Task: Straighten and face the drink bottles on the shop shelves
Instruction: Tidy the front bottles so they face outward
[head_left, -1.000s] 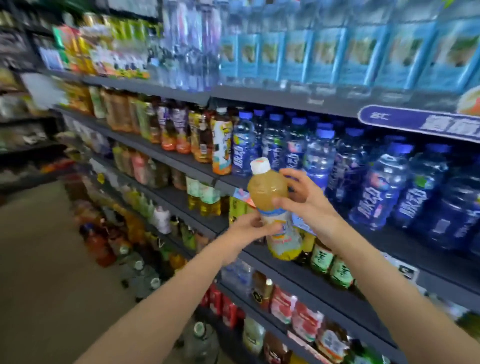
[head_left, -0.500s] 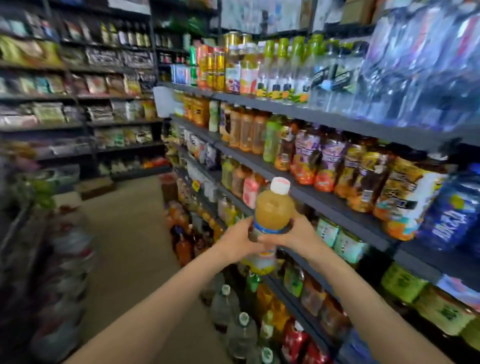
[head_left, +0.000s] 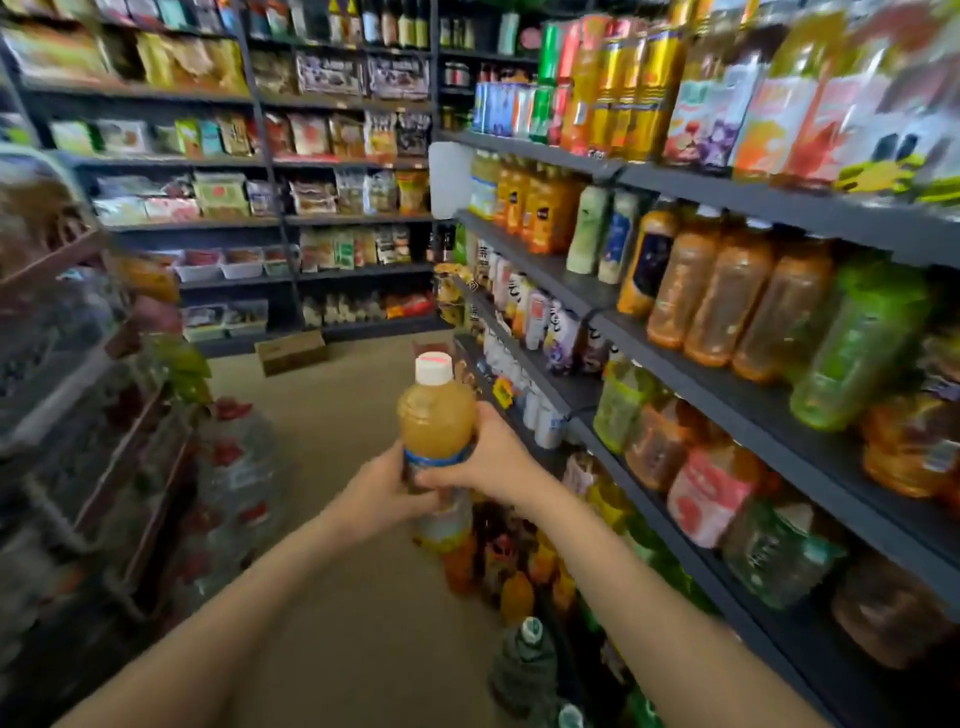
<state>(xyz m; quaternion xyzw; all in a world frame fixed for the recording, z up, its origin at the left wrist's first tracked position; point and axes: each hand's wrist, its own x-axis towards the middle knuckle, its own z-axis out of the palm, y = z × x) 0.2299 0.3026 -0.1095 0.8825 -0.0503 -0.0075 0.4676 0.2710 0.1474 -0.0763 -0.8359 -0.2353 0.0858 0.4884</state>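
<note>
Head cam looks down a shop aisle w/ the drink shelves running along the right side, packed w/ orange, green and brown bottles, and snack racks across the back wall. Big water jugs sit on the floor to the left, pretty blurry tbh. Out in the aisle, not on any shelf, is the juice bottle, held up in front of the chest in both hands. Left hand is wrapped round the label band from the left, right hand is curled round it from the right, so both are clamped on it around the middle, fingers nearly meeting at the front. Bottle's long axis is basically vertical, white cap on top, maybe leaning a touch away from the camera. Can't tell which way the label front faces, hands cover most of it. What could go wrong imo: it's away from its row, so it could get slotted into the wrong one, or go back w/ the label turned sideways. Also sliding it in between tight neighbours could knock one over, esp if it goes in tilted.
</note>
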